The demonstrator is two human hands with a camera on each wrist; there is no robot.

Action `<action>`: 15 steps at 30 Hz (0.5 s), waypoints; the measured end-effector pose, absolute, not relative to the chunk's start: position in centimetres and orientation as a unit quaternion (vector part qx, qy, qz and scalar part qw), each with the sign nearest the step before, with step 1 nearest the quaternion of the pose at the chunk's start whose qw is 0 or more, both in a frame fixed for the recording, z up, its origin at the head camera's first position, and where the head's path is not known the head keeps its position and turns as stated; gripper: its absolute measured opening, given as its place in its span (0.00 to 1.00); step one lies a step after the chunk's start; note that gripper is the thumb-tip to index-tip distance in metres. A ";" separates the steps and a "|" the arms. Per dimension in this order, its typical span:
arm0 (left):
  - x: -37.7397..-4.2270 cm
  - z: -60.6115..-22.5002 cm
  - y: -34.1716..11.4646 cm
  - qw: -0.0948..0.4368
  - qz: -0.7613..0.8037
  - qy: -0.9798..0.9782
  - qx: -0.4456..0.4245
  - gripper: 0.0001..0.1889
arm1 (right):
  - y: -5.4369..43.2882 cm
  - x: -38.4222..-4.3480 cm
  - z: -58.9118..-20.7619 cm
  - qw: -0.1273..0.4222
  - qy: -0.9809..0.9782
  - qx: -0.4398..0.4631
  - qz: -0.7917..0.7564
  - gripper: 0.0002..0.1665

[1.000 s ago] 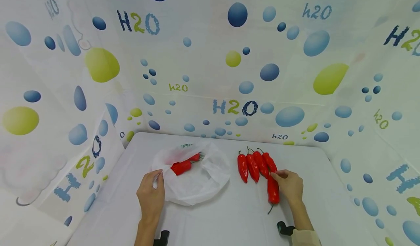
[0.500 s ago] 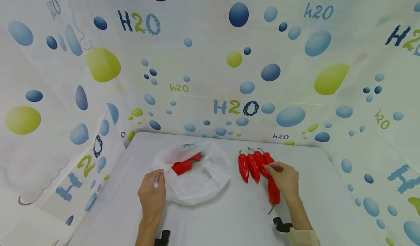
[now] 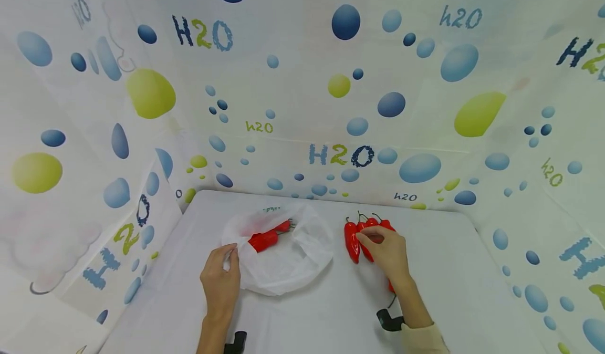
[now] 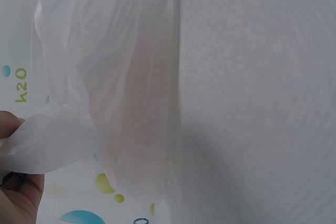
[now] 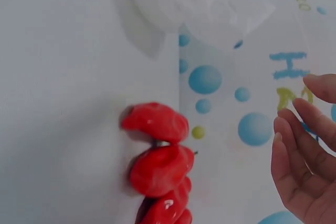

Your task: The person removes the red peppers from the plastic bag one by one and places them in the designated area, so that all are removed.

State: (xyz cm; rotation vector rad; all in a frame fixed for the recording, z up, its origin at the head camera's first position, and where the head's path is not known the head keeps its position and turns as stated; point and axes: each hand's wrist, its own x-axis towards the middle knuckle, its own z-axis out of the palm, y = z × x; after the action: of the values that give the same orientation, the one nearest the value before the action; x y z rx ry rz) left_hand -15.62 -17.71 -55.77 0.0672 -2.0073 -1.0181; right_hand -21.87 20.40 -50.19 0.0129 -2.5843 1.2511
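Glossy, elongated red peppers (image 3: pixel 352 241) lay side by side on a white counter (image 3: pixel 321 314) beneath a person's right hand (image 3: pixel 387 249), its thumb (image 5: pixel 323 86) and fingers (image 5: pixel 316 121) loosely parted. The left hand (image 3: pixel 221 280) pinched the rim of a translucent white plastic bag (image 3: pixel 283 275) holding other red peppers (image 3: pixel 266 240).

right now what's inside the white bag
At least two red peppers show inside the white bag; its plastic covers part of them, so anything deeper can't be seen.

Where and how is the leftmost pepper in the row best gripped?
Probably across its thick middle, from above and slightly left: the leftmost pepper lies lengthwise, tapering toward its near end, its left flank free while the next pepper crowds its right.
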 end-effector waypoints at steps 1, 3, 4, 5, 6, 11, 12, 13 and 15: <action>-15.6 -55.8 -17.7 0.431 -0.407 -0.805 0.026 0.09 | 20.0 -21.9 -50.2 0.133 -0.892 0.007 0.432 0.16; -15.7 -55.9 -17.7 0.432 -0.405 -0.805 0.027 0.10 | 19.2 -21.8 -50.1 0.130 -0.891 0.013 0.434 0.17; -15.7 -55.9 -17.7 0.433 -0.404 -0.805 0.027 0.10 | 18.8 -21.8 -50.1 0.128 -0.890 0.017 0.438 0.17; -15.7 -56.0 -17.7 0.434 -0.404 -0.805 0.026 0.10 | 18.4 -21.8 -50.0 0.124 -0.889 0.019 0.440 0.16; -15.7 -56.0 -17.7 0.435 -0.403 -0.805 0.027 0.10 | 18.0 -21.7 -49.9 0.122 -0.888 0.024 0.443 0.16; -15.7 -56.0 -17.7 0.436 -0.402 -0.805 0.026 0.10 | 16.0 -21.8 -49.6 0.115 -0.886 0.036 0.448 0.14; -15.7 -56.0 -17.7 0.434 -0.404 -0.805 0.027 0.10 | 15.7 -21.9 -49.6 0.114 -0.886 0.039 0.447 0.13; -15.7 -56.0 -17.7 0.433 -0.405 -0.805 0.027 0.10 | 15.3 -22.0 -49.7 0.112 -0.887 0.043 0.447 0.13; -15.7 -55.9 -17.7 0.429 -0.407 -0.806 0.028 0.10 | 14.6 -22.1 -49.8 0.107 -0.886 0.050 0.448 0.12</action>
State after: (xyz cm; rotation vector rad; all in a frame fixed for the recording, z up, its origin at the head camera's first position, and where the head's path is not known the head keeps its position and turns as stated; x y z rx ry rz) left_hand -15.68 -17.70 -55.95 0.0707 -2.0125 -1.0148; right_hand -22.09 14.58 -49.82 0.1466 -2.6090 1.3182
